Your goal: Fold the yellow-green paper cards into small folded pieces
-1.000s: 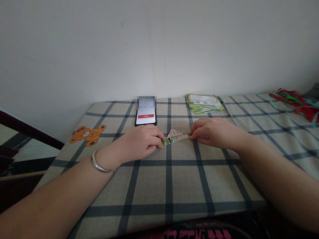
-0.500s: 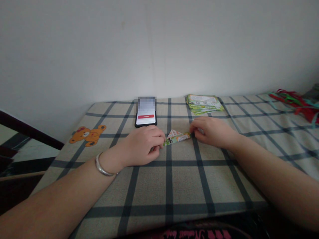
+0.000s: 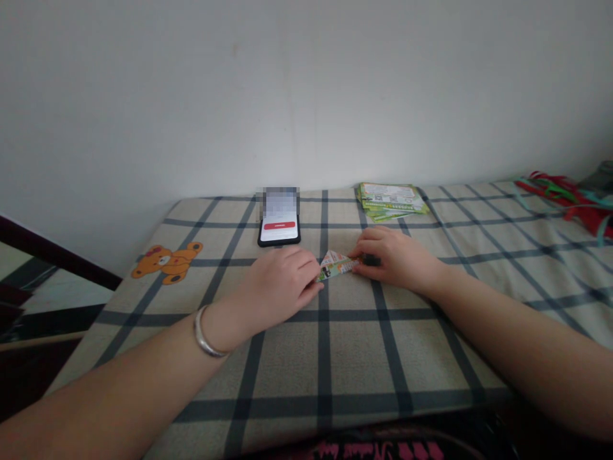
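Observation:
A small folded paper, printed in green, white and orange with a triangular peak on top, is between my two hands low over the tablecloth. My left hand, with a silver bangle on its wrist, pinches the paper's left end. At the other end, my right hand has its thumb and fingers closed on the paper. The fingertips hide both ends of it. Just beyond my left hand lies a phone with a lit screen, its upper part blurred.
A stack of green printed papers lies by the wall. Red, green and pale blue strips are heaped at the far right. A flat orange bear figure is at the left of the checked tablecloth. A dark rail stands beyond the left edge.
My right hand has slid left along the paper and now covers more of it. My left fingers have straightened and pinch its left end, the wrist shifting slightly right.

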### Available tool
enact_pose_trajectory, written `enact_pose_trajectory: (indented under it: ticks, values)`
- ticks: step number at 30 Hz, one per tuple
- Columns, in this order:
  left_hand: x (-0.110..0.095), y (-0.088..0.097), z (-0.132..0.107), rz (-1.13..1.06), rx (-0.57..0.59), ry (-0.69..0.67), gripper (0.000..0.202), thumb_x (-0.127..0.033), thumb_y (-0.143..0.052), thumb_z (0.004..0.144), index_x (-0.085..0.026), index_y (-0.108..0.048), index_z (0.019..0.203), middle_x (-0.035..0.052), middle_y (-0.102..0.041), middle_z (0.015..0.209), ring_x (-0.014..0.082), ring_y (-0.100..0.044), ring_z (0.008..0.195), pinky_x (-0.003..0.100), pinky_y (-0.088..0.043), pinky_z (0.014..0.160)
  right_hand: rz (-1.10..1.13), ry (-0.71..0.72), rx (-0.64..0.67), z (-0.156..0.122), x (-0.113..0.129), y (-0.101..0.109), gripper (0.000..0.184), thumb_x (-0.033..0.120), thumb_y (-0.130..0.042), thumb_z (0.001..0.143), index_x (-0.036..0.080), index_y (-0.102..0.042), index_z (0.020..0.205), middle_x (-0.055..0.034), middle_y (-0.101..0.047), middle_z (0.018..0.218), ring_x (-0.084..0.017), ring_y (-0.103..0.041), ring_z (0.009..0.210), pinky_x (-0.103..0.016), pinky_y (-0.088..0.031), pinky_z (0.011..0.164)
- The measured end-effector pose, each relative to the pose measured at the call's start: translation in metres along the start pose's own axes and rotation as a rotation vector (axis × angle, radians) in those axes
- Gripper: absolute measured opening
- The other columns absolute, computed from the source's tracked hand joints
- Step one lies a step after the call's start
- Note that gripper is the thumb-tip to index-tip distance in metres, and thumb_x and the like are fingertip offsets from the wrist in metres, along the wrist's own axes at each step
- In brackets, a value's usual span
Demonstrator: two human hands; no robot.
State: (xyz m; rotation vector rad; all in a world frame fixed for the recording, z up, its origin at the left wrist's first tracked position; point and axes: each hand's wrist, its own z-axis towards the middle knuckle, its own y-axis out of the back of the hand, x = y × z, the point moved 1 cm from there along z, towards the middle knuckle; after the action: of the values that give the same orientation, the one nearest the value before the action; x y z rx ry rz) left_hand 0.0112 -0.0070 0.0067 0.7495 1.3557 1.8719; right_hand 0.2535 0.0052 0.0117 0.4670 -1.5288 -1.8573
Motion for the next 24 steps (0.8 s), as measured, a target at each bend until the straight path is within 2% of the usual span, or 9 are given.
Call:
enact_pose_trajectory:
  ticks: [3, 9, 15, 18, 21, 24]
  values:
    - [-0.005, -0.001, 0.001, 0.035, -0.036, 0.041, 0.014, -0.024, -0.060, 0.088, -0.013, -0.061, 0.097, 0.0078, -0.064, 0.091, 0.0228, -0.059, 0.084, 0.035, -0.049, 0.071, 0.015, 0.010, 0.002, 0.001, 0.002, 0.000, 0.016, 0.032, -0.060, 0.089, 0.018, -0.068, 0.093, -0.0050, -0.062, 0.088, -0.019, -0.056, 0.084, -0.030, -0.042, 0.075]
    - [0.001, -0.004, 0.002, -0.028, -0.054, 0.044, 0.035, -0.026, -0.060, 0.089, -0.016, -0.055, 0.122, 0.0091, -0.065, 0.110, 0.0232, -0.060, 0.100, 0.036, -0.050, 0.085, 0.028, 0.054, -0.015, 0.003, 0.007, -0.003, 0.016, 0.030, -0.059, 0.089, 0.017, -0.067, 0.093, -0.0055, -0.061, 0.087, -0.018, -0.055, 0.081, -0.031, -0.041, 0.074]
    - [0.003, -0.009, 0.000, -0.029, -0.081, 0.082, 0.046, -0.030, -0.060, 0.089, -0.014, -0.049, 0.132, 0.0125, -0.061, 0.123, 0.0260, -0.058, 0.110, 0.042, -0.050, 0.093, 0.029, 0.081, -0.027, 0.004, 0.010, -0.006, 0.016, 0.028, -0.057, 0.090, 0.016, -0.067, 0.095, -0.0067, -0.062, 0.089, -0.019, -0.056, 0.084, -0.032, -0.043, 0.076]
    - [0.004, -0.011, -0.001, -0.043, -0.084, 0.064, 0.048, -0.029, -0.059, 0.090, -0.017, -0.047, 0.135, 0.0113, -0.058, 0.129, 0.0255, -0.056, 0.114, 0.043, -0.049, 0.096, 0.033, 0.094, -0.039, 0.004, 0.010, -0.008, 0.016, 0.027, -0.057, 0.090, 0.016, -0.066, 0.098, -0.0074, -0.063, 0.092, -0.020, -0.056, 0.086, -0.033, -0.045, 0.078]
    - [0.006, -0.013, -0.001, -0.066, -0.073, 0.034, 0.047, -0.030, -0.057, 0.092, -0.018, -0.046, 0.136, 0.0095, -0.058, 0.130, 0.0244, -0.056, 0.115, 0.043, -0.049, 0.097, 0.047, 0.106, -0.044, 0.003, 0.009, -0.010, 0.017, 0.025, -0.057, 0.090, 0.016, -0.066, 0.100, -0.0081, -0.063, 0.095, -0.021, -0.057, 0.088, -0.034, -0.046, 0.080]
    - [0.008, -0.015, -0.001, -0.071, -0.081, 0.050, 0.051, -0.030, -0.060, 0.090, -0.016, -0.045, 0.136, 0.0114, -0.058, 0.128, 0.0256, -0.056, 0.115, 0.044, -0.050, 0.096, 0.074, 0.124, -0.053, 0.003, 0.009, -0.011, 0.016, 0.024, -0.058, 0.089, 0.016, -0.065, 0.101, -0.0086, -0.064, 0.097, -0.021, -0.058, 0.091, -0.034, -0.047, 0.081]
